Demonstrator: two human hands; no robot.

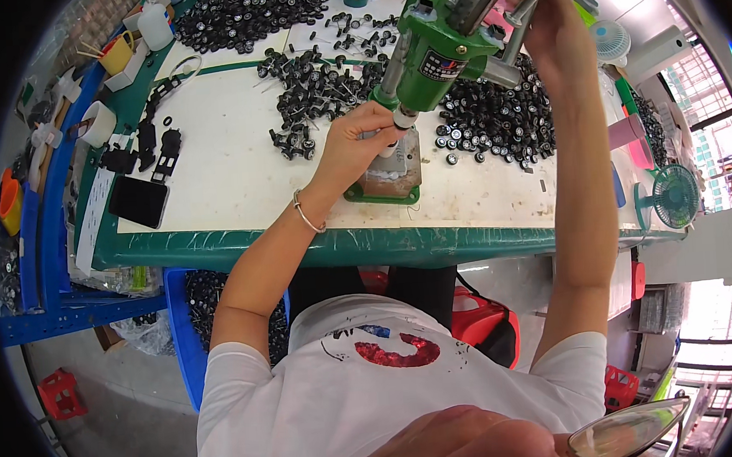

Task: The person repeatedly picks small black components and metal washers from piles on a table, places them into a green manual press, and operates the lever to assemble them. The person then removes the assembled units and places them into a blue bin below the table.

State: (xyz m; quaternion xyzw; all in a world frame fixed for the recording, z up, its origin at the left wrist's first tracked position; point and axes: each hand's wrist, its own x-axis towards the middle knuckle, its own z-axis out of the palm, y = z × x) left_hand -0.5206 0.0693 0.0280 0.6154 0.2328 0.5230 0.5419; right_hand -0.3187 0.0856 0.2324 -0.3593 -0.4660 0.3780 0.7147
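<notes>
A green hand press point(432, 78) with steel rods stands on the table in front of me. Under its ram, my left hand point(359, 145) is closed in a pinch, above the metal base plate point(396, 175). Whatever small piece these fingers hold is mostly hidden; white tips show beside them. My right hand point(551, 37) is raised at the press's upper right, closed around the metal lever point(523, 9), its fingers partly hidden. Small black wheels, several on thin metal axles point(311, 89), lie left of the press. Loose black wheels point(493, 116) are heaped to its right.
A larger pile of black wheels point(252, 16) lies at the far left. Near the left edge are a black phone point(139, 201) and black plastic parts point(167, 153). A blue bin point(189, 348) sits below the table's green edge. A green fan point(674, 196) is at right.
</notes>
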